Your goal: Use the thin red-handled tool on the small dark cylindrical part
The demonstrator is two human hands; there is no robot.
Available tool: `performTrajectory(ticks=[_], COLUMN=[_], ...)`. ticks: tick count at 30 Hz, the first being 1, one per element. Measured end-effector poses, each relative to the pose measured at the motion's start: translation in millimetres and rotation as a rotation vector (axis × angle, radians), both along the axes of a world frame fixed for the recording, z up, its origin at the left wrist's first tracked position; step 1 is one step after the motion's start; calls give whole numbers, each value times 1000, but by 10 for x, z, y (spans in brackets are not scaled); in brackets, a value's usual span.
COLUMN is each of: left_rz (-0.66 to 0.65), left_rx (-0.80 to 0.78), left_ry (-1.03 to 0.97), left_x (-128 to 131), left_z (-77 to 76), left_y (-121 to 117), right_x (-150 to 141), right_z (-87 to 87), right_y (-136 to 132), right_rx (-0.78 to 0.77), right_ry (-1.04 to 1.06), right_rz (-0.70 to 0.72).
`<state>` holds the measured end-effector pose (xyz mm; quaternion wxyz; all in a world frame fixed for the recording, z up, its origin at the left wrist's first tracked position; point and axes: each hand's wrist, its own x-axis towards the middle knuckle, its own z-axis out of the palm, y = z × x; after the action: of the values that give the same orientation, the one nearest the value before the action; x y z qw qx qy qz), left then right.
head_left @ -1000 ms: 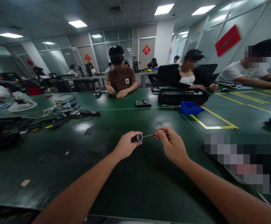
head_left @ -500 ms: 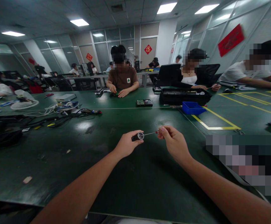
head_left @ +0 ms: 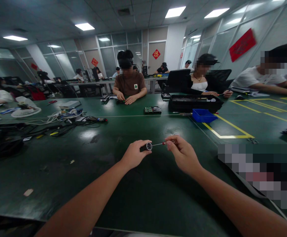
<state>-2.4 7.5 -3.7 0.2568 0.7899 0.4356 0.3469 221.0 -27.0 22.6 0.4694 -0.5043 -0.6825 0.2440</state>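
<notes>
Dark round cylinder (head_left: 148,146), silvery rim, is clasped in left hand (head_left: 134,154), grip closed; glossy green table (head_left: 123,204) below cylinder. Thin metal screwdriver (head_left: 163,143), reddish handle, is pinched in right hand (head_left: 183,154), tip at cylinder's open end.

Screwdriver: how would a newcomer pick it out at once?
Over the near part of the green table, find the camera wearer's right hand. It grips the screwdriver, whose handle is mostly hidden. Its thin metal shaft and touch of red set it apart from the black tube in the left hand.
</notes>
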Motion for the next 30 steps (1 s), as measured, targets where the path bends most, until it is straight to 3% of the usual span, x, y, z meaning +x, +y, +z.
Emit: performTrajectory(ticks=[7,14,19,26,30], left_rz=[29,25,19,31,-11], left_rx=[7,3,5,21,59], left_ry=[-6,31,42,44,43], left_x=[-18,-5,0,-8,-10], left_z=[11,19,29,19,32], left_y=[23,11,4,9,13], right_x=[-29,-58,-73,-91,-78], right_z=[-39,-30,-8,-61,-119], right_y=[45,-9,-34,63,161], right_rx=[-90,-46,-85,-135,-360], right_ry=[-141,-73,-89,266,767], right_rz=[-64,4,-32,-22,43])
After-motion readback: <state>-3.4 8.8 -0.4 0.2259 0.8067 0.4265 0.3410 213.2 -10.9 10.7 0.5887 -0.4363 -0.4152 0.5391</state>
